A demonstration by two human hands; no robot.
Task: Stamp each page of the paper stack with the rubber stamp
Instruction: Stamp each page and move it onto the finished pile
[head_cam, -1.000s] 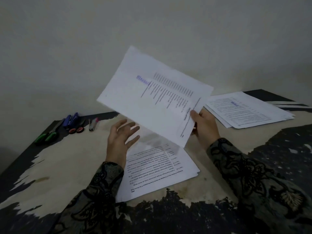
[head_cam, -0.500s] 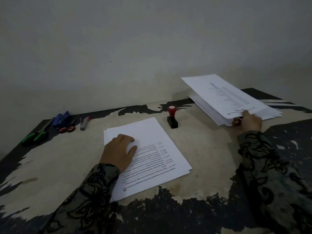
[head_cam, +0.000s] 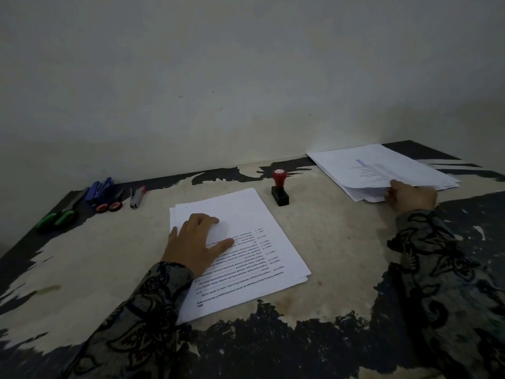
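Note:
A stack of printed white pages [head_cam: 254,242] lies in the middle of the table. My left hand [head_cam: 195,242] rests flat on its upper left part, fingers spread. The rubber stamp [head_cam: 279,187], red knob on a black base, stands upright just beyond the stack's far right corner, touched by neither hand. At the far right lies a second pile of pages [head_cam: 379,168] whose top sheet bears a blue stamp mark. My right hand [head_cam: 410,196] pinches the near edge of that top sheet, which sits slightly lifted over the pile.
At the table's far left lie green-handled scissors [head_cam: 56,218], blue markers [head_cam: 99,187], red-handled scissors [head_cam: 109,206] and a small stapler [head_cam: 136,196]. A plain wall rises right behind the table. The tabletop [head_cam: 341,255] is worn, with black patches along its edges.
My right hand carried the stamped sheet from above the middle stack over to the right pile and lowered it there. My left hand settled flat onto the middle stack.

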